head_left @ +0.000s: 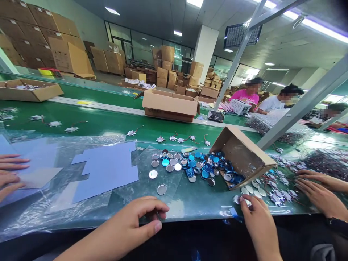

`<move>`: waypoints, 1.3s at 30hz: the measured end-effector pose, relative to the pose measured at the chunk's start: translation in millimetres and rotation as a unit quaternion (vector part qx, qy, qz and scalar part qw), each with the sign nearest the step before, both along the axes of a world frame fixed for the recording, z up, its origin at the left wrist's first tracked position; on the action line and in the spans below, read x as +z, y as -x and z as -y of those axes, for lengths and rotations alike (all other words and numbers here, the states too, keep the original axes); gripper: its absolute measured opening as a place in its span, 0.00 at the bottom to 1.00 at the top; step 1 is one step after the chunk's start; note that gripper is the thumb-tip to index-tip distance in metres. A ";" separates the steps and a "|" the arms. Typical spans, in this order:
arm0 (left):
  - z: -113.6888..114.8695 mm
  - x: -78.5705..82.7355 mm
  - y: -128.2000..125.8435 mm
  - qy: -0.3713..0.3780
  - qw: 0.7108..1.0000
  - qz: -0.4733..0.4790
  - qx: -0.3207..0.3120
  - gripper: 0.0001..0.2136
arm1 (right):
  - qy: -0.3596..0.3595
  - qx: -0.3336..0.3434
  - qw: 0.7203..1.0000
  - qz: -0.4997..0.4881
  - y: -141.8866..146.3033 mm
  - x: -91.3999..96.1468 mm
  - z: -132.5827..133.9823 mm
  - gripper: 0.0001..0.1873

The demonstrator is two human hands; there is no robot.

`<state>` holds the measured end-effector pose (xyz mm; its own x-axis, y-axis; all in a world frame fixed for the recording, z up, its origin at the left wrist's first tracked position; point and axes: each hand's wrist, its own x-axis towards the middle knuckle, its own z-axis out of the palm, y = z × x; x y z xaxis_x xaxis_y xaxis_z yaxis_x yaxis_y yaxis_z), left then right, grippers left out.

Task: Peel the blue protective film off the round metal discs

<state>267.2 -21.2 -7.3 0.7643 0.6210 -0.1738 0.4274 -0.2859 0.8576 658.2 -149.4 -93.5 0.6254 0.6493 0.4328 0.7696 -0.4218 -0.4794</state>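
Note:
My left hand point(143, 217) hovers by the table's front edge, thumb and curled fingers apart, with nothing visible between them. Beyond it lies a single round silver cap point(161, 189). My right hand point(258, 217) has its thumb and fingers pinched at a pale round disc point(237, 199) near the front edge; its fingertips partly cover the spot. Several similar white discs point(255, 190) lie just beyond. A pile of blue and silver caps point(205, 166) spills from a tipped cardboard box point(248, 154) between and beyond my hands.
Flat white-blue card sheets point(108, 172) lie on clear plastic at left, where another person's hand point(11, 174) rests. At right, a co-worker's hands point(320, 188) touch small wired parts point(280, 194). More wired parts point(176, 139) sit on the green conveyor. An open carton point(170, 105) stands behind; a metal post point(301, 108) slants at right.

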 end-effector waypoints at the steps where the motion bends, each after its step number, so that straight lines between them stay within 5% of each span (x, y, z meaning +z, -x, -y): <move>1: -0.7 2.2 -1.2 -0.002 1.000 0.003 0.000 0.16 | -0.010 0.002 1.000 0.013 2.0 0.9 2.4 0.31; 8: 0.7 3.7 -13.0 -0.013 1.000 -0.011 -0.020 0.15 | 0.004 0.067 0.994 0.090 31.1 -13.9 31.4 0.21; 15: -2.4 -13.7 -9.8 -0.012 1.000 0.006 -0.024 0.14 | -0.090 0.100 0.983 0.124 50.8 -39.1 47.4 0.18; 21: -6.6 -2.6 -2.8 -0.018 0.999 0.027 -0.026 0.14 | -0.072 0.154 0.980 0.104 80.3 -51.5 51.3 0.14; 24: -10.3 3.4 -0.2 -0.038 0.999 0.039 -0.006 0.13 | -0.048 0.252 0.961 0.099 97.9 -73.0 45.6 0.15; 28: -23.7 -2.0 -0.2 -0.149 0.985 -0.039 0.071 0.13 | 0.075 0.391 0.917 0.011 114.3 -90.1 24.3 0.14; 34: -42.3 -27.7 -14.8 -0.292 0.953 -0.078 0.022 0.10 | 0.119 0.485 0.864 -0.065 139.9 -35.3 0.6 0.13; 36: -43.3 -33.5 -20.5 -0.292 0.953 -0.074 0.035 0.08 | 0.075 0.541 0.836 -0.060 153.2 -14.9 -6.2 0.10; 39: -37.0 -35.6 -25.2 -0.288 0.955 -0.041 0.058 0.09 | -0.047 0.544 0.838 -0.026 172.4 8.9 -17.2 0.07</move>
